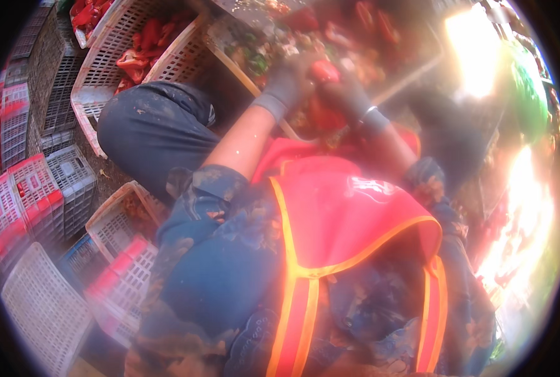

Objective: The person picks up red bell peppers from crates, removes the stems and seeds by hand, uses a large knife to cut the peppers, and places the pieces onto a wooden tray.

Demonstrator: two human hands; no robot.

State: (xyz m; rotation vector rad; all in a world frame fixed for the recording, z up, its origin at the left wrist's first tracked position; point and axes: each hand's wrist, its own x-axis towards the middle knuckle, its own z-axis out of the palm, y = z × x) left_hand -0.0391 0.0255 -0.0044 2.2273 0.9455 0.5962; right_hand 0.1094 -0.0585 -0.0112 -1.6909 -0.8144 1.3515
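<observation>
Both of my hands wear grey gloves and meet over a shallow container of pepper scraps (256, 56). My left hand (290, 79) closes around one side of a red bell pepper (325, 70). Against its other side, the fingers of my right hand (353, 96) are curled. A second red pepper piece (326, 115) shows just below the hands, and haze hides whether a hand touches it. Green and whitish bits lie by my left hand, with red pepper pieces (303, 20) beyond. Glare blurs the fingertips, and any tool between them cannot be made out.
A white plastic crate (89, 82) holding red pepper halves (141, 59) stands beyond my left knee (157, 115). Several stacked crates (35, 193) fill the left side. A red apron (350, 202) covers my lap. Strong sunlight washes out the right, near a green object (529, 94).
</observation>
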